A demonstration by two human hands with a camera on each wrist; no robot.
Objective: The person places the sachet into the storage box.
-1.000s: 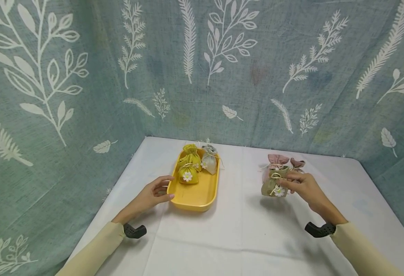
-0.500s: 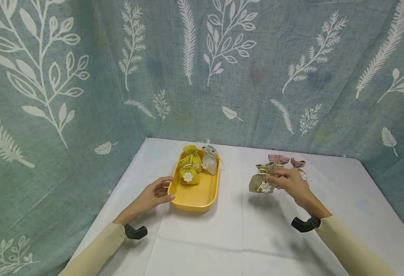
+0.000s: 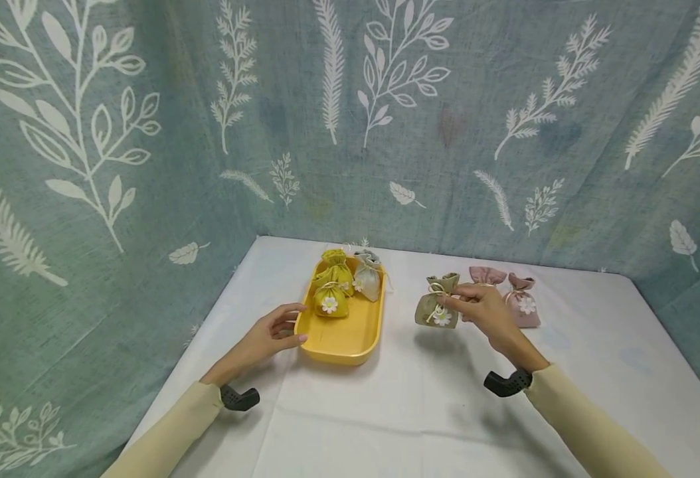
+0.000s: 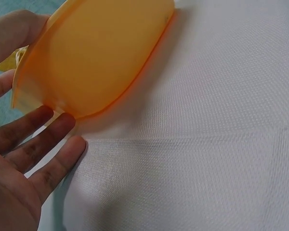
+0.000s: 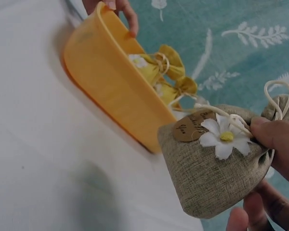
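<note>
Right hand (image 3: 483, 311) pinching the neck of an olive burlap pouch (image 3: 436, 309), thumb and fingers closed on the tied string beside a white daisy and a small round tag; pouch lifted off the white tablecloth (image 3: 410, 405), hanging above its own shadow. In the right wrist view, same olive burlap pouch (image 5: 214, 163) held just short of the yellow tray (image 5: 118, 94), not yet over the rim.

Left hand (image 3: 269, 335) resting against the near left corner of the yellow tray (image 3: 341, 342), fingers relaxed and nearly straight, fingertips (image 4: 62, 122) touching the tray wall, thumb up by the rim, nothing gripped, seemingly steadying the tray.

Compared with 1 second ago: pouch carried leftward, away from the pink ones and markedly closer to the tray; right forearm swung inward with it. Left hand and tray unchanged. Meaning, as a judgement: transfer roughly at its midpoint, with lift finished, travel under way, placement in the tray not yet made.

Inside the tray, at its far end: 2 yellow-green pouches (image 3: 330, 299) and 1 pale grey pouch (image 3: 368, 279), bunched together, leaving the near half of the tray floor bare. Left on the cloth, behind and right of the carrying hand: 2 pink pouches (image 3: 522, 307), close together. Around the table, a teal backdrop (image 3: 147, 133) printed with white leaves.
</note>
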